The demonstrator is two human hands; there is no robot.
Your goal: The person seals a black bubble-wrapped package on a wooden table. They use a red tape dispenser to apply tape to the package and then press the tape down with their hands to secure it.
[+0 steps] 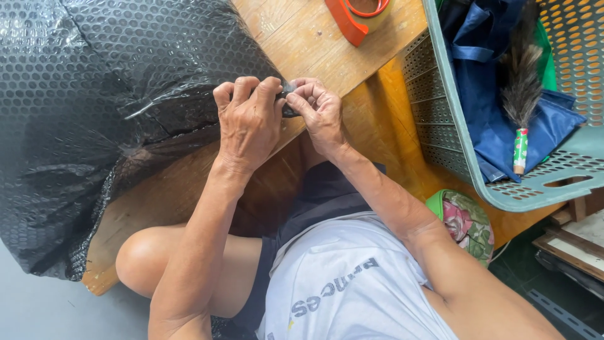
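Observation:
A big parcel wrapped in black bubble wrap (94, 94) lies on a wooden table (314, 44), filling the left half of the view. My left hand (248, 119) is curled over the wrap's corner at the table's edge, fingers bent down. My right hand (321, 110) meets it there, its fingers pinching the same small dark bit of wrap (289, 108) together with a scrap of clear tape. My knee (145, 258) shows below the table.
An orange tape dispenser (355, 16) sits at the table's far edge. To the right stands a grey-green perforated basket (440, 107) holding blue cloth (491, 94) and a feather duster (521, 82). A floral cushion (469, 220) lies beside my arm.

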